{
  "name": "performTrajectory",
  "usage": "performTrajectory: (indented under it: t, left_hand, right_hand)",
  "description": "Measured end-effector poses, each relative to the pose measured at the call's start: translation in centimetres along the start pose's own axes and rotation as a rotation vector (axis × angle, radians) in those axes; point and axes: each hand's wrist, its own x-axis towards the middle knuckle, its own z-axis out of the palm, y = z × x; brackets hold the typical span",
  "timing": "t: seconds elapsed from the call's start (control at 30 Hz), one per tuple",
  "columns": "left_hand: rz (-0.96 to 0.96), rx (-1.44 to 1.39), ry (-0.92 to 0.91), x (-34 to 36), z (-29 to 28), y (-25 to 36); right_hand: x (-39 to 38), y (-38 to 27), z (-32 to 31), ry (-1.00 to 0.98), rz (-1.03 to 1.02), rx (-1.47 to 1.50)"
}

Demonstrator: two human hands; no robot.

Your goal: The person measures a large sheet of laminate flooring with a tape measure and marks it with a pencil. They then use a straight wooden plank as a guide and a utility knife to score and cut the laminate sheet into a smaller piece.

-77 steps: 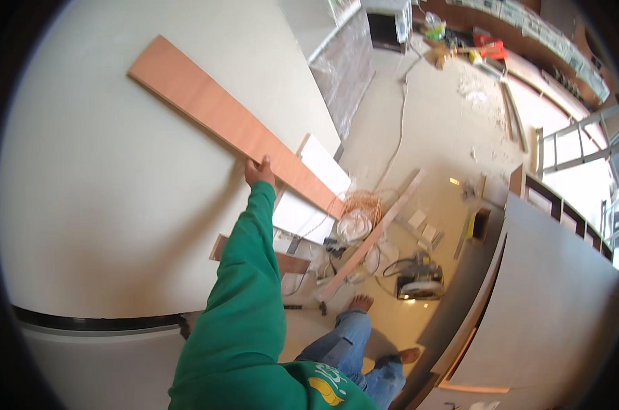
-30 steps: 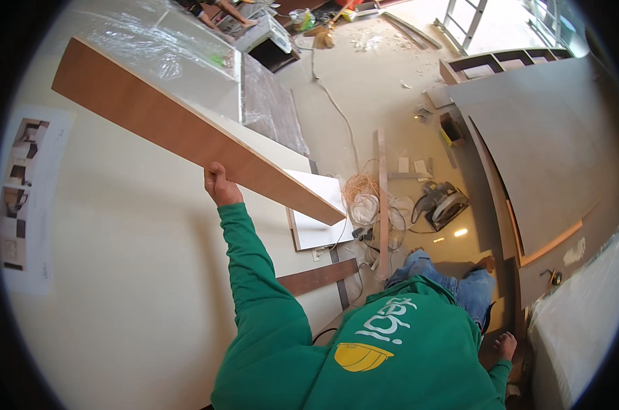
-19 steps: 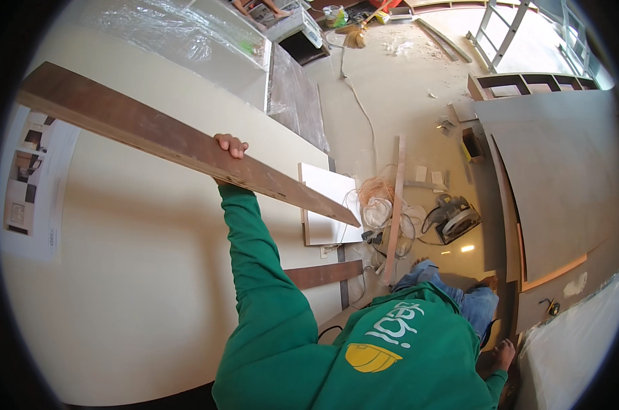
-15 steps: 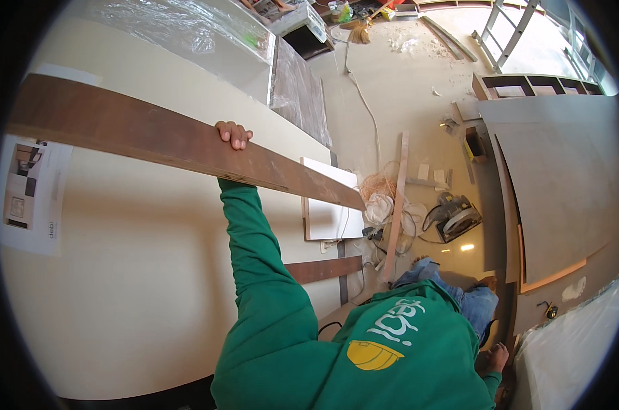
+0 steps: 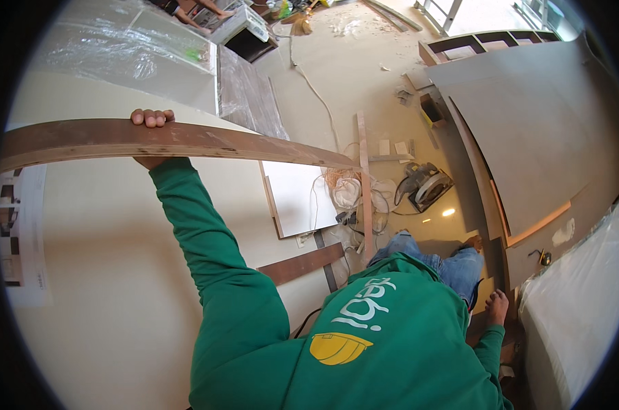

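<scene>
Across the left half runs a long brown board (image 5: 234,145), its layered edge showing. My left hand (image 5: 152,121) is shut on it, fingertips over the upper edge, with the wrist beneath. Behind the board, on a pale wall (image 5: 111,246), are a printed sheet (image 5: 24,225) at the far left and a white panel (image 5: 296,201) near the board's far end. My right hand (image 5: 497,307) hangs low at my right side, fingers loosely bent and apart, holding nothing that I can see, near a sheet-covered object (image 5: 572,294) and a small tape measure (image 5: 543,257).
A circular saw (image 5: 425,188), cords, plastic bags (image 5: 347,191) and offcut strips (image 5: 364,219) lie on the floor. Large grey sheets (image 5: 528,137) fill the right side. Up top are a wrapped cabinet (image 5: 138,51), a co-worker's arms (image 5: 190,20), a broom head (image 5: 302,26) and a ladder (image 5: 442,15).
The board has been turned over since the earliest frame and now lies more level across the view. My left hand has shifted left with it, fingertips now over the top edge.
</scene>
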Motion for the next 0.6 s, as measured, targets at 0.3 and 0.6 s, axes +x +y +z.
performTrajectory:
  t: [0.3,0.6]
  left_hand:
    - [-0.197,-0.252,-0.094,2.5,7.0,-4.7]
    - [-0.375,-0.779,-0.764,2.8,24.1,-14.7]
  right_hand:
    - [-7.7,-14.4,9.4,-0.170,-0.528,-0.277]
    - [-14.6,-35.0,20.9,-0.217,-1.452,-0.186]
